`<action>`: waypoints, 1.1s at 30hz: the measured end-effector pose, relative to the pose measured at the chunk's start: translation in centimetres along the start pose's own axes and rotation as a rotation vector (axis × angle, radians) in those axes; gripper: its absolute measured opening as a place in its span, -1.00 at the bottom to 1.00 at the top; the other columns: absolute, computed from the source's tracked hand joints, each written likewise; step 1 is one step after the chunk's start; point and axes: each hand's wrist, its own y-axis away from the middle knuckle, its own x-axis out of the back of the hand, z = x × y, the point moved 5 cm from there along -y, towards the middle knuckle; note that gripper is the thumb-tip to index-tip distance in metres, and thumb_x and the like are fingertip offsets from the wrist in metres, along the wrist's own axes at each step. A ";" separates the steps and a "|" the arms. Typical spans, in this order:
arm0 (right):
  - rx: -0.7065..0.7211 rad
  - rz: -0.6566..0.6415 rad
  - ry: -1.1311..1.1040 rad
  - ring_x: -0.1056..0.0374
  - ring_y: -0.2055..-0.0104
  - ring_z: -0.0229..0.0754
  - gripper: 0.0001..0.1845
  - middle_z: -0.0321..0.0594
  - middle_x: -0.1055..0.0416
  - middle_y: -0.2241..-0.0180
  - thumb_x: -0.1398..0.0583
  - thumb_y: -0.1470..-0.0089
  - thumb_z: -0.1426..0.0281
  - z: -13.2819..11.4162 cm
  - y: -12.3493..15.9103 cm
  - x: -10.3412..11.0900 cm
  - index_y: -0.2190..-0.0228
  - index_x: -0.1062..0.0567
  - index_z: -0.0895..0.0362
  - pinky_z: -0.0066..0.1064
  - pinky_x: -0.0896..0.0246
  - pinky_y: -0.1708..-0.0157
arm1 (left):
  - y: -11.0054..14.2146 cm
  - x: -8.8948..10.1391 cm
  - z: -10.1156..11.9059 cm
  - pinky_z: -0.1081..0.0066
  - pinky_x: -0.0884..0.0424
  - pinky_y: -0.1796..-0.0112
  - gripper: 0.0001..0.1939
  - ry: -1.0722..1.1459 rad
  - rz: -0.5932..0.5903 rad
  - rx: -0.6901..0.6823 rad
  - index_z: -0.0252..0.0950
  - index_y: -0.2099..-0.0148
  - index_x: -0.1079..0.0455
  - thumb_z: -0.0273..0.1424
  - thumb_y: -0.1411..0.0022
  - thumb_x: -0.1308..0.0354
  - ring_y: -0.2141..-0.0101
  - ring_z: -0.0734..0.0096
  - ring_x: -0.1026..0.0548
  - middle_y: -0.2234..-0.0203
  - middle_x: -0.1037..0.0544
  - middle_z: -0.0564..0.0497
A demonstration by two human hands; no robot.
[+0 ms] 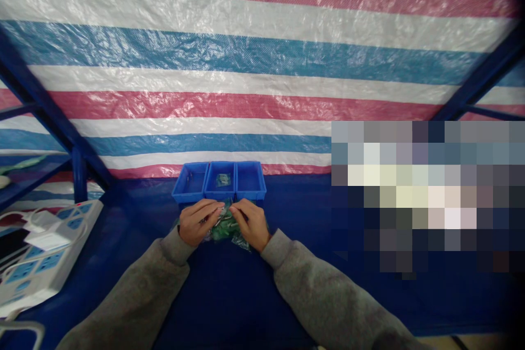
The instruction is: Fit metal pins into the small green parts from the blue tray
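My left hand [200,221] and my right hand [251,224] are close together over a pile of small clear and green plastic bags [225,228] on the blue table. Thumb and fingers of each hand are pinched at the top of the pile, apparently on a thin plastic bag [226,206] between them. The fingertips are small in view, so the exact grip is hard to make out. Just behind my hands stand three blue bins side by side. A small packet [223,179] lies in the middle bin [220,195], and a few tiny pieces are in the left bin [188,196].
The right bin [251,195] adjoins the middle one. At left is a white power strip [53,279] with a white plug adapter [49,232] and cables. Blue frame posts [79,175] and a striped plastic sheet [229,104] enclose the table [229,306]. A blurred-out area covers the right.
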 end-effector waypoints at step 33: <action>-0.050 0.065 0.003 -0.31 0.40 -0.24 -0.71 -0.21 -0.40 0.44 0.01 -0.21 0.35 0.0 0.0 0.5 0.33 -0.49 0.14 -0.41 -0.18 0.33 | -0.1 -0.3 -1.4 0.47 -0.46 0.23 -0.85 -0.131 0.028 0.035 -0.28 0.19 -0.46 -0.43 -0.21 -0.10 0.34 0.45 -0.54 0.36 -0.59 0.01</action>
